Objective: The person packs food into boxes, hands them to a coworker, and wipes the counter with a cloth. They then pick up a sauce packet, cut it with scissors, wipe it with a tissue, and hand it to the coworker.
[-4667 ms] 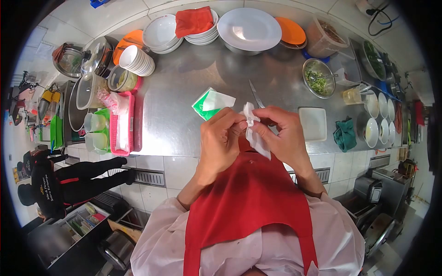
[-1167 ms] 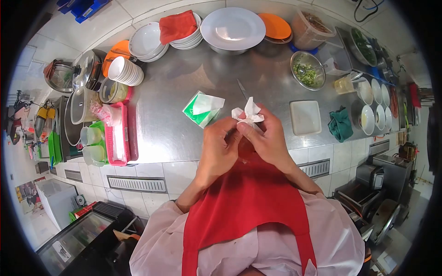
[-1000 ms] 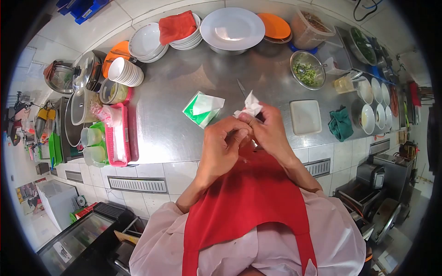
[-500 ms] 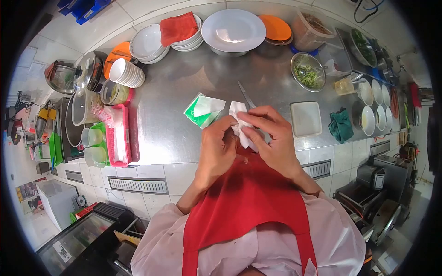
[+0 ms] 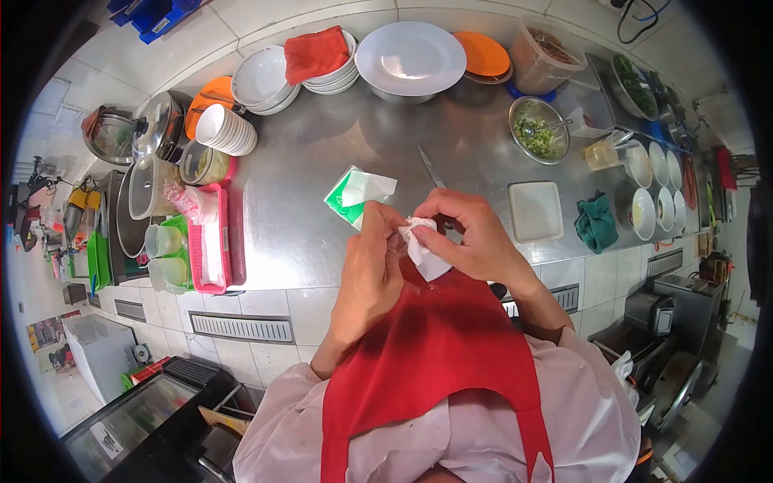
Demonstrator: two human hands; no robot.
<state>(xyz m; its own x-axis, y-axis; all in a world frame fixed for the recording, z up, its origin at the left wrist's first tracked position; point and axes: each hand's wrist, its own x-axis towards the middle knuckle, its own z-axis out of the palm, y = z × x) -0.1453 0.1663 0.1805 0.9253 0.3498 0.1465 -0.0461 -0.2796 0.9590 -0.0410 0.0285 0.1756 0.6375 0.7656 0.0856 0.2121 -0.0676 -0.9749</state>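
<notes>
A crumpled white tissue (image 5: pixel 425 251) is held between my hands, over the table's near edge and in front of the red apron. My right hand (image 5: pixel 473 237) pinches it between thumb and fingers. My left hand (image 5: pixel 370 270) is closed, its curled fingertips meeting the tissue's left side; its thumb is partly hidden. Just beyond the left fingers lies a green-and-white tissue pack (image 5: pixel 346 208) with a white sheet sticking out. A knife (image 5: pixel 429 165) rests on the steel table, blade pointing away, its handle end partly hidden behind my right hand.
A white tray (image 5: pixel 536 212) and a green cloth (image 5: pixel 596 221) lie to the right, below a metal bowl of chopped greens (image 5: pixel 549 143). Plates and a large white oval dish (image 5: pixel 411 56) line the back. Stacked cups (image 5: pixel 225 129) and a pink basket (image 5: pixel 211 241) stand left.
The hands have shifted slightly, and the tissue is now bunched more tightly at its top. My left fingers have moved toward its left side. The pack and knife stay in place.
</notes>
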